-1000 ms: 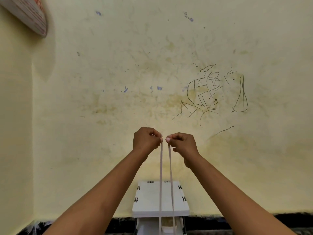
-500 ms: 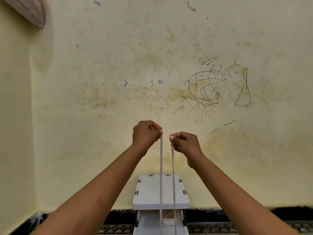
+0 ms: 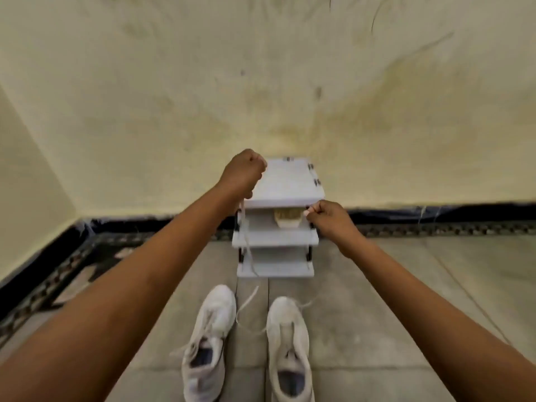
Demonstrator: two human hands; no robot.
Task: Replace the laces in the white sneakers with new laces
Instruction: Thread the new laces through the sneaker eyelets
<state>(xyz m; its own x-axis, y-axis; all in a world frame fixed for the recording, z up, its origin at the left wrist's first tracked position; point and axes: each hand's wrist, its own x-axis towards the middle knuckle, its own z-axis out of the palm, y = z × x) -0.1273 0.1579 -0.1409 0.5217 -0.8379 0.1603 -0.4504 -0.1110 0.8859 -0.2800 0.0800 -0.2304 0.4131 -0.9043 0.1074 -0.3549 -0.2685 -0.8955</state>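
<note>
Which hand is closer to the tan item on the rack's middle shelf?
Right, as seen here. The right hand sits just right of the tan item, level with it; the left hand is higher and left, by the rack's top shelf.

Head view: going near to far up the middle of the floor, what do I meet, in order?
white sneakers → white shelf rack → dark skirting → yellow wall
</note>
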